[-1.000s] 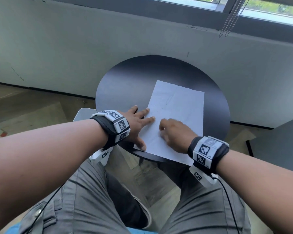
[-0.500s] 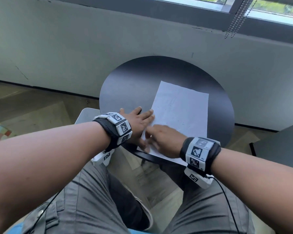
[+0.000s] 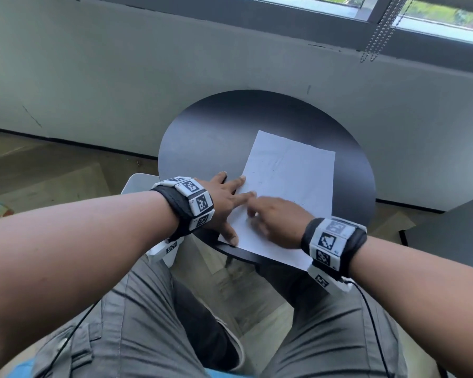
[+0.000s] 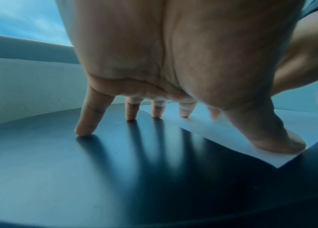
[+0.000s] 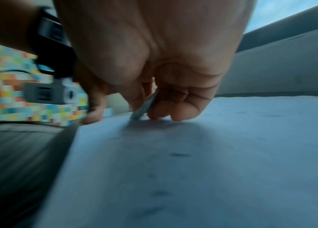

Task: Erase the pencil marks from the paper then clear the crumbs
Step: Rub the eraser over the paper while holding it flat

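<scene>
From my head camera I see the paper (image 3: 290, 192) lying on the round black table (image 3: 210, 137), its near edge overhanging the rim; my left hand (image 3: 224, 203) lies spread flat with fingers and thumb on the sheet's left edge, while my right hand (image 3: 279, 222) is blurred, and whatever it holds is hidden under the knuckles. My left wrist view shows what that one cannot: two fingertips (image 4: 85, 131) rest on bare table (image 4: 76, 177), the others and the thumb press the paper (image 4: 222, 134) near its corner. My right wrist view, smeared by motion, shows my right hand (image 5: 154, 77) curled, pinching a thin pale eraser (image 5: 144, 106) whose tip touches the paper (image 5: 212, 162); dark specks on the sheet could be marks or crumbs, I cannot tell.
</scene>
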Available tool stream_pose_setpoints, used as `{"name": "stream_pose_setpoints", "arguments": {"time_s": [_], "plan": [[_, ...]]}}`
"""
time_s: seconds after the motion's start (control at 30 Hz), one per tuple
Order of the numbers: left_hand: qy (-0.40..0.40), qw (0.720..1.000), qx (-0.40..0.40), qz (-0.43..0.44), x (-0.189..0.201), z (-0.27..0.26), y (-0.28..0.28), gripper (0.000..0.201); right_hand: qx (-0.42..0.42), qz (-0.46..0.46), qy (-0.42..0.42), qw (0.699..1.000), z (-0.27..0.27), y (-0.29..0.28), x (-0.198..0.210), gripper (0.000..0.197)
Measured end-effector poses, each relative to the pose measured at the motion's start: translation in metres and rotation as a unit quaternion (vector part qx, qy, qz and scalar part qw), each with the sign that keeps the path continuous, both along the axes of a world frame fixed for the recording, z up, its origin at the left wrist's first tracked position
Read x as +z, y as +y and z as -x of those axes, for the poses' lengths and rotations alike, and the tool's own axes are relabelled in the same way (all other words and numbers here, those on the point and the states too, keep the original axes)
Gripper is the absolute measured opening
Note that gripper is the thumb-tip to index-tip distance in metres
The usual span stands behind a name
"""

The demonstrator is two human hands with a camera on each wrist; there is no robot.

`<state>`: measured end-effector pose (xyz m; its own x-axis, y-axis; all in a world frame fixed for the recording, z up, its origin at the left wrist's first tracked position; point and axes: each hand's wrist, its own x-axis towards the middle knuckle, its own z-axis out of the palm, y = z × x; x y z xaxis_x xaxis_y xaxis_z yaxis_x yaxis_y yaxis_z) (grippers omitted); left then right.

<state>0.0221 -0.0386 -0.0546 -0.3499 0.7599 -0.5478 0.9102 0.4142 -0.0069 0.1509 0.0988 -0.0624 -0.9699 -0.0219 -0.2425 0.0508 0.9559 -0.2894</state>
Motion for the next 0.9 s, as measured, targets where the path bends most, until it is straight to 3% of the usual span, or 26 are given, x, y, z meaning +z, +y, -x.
{"name": "stream_pose_setpoints", "arguments": {"time_s": [0.1, 0.27, 0.43, 0.5, 0.63, 0.8, 0.9], "plan": [[0.006, 1.000, -0.001, 0.012, 0.002, -0.001, 0.002, 0.118, -0.110, -0.015, 0.023, 0.994, 0.002, 0.014, 0.001, 0.013], [0.007, 1.000, -0.006, 0.019, -0.001, -0.001, 0.007, 0.121, 0.040, 0.022, -0.014, 0.999, -0.027, -0.017, -0.003, 0.015], [0.009, 1.000, -0.006, 0.028, 0.004, -0.003, 0.012, 0.120, -0.128, -0.018, 0.012, 0.992, -0.011, 0.020, 0.001, 0.017], [0.013, 0.999, -0.006, 0.032, 0.006, -0.005, 0.014, 0.119, -0.101, -0.004, 0.014, 0.995, -0.016, 0.009, 0.000, 0.016], [0.013, 0.999, -0.002, 0.048, 0.010, -0.008, 0.018, 0.118, 0.031, 0.006, -0.024, 0.999, -0.036, -0.017, 0.002, 0.015], [0.022, 0.999, 0.000, 0.049, 0.012, -0.010, 0.019, 0.120, -0.155, -0.010, 0.006, 0.988, -0.015, 0.016, 0.004, 0.015], [0.034, 0.999, -0.002, 0.033, 0.010, -0.007, 0.014, 0.124, -0.059, 0.034, -0.002, 0.998, -0.019, -0.022, -0.002, 0.012]]}}
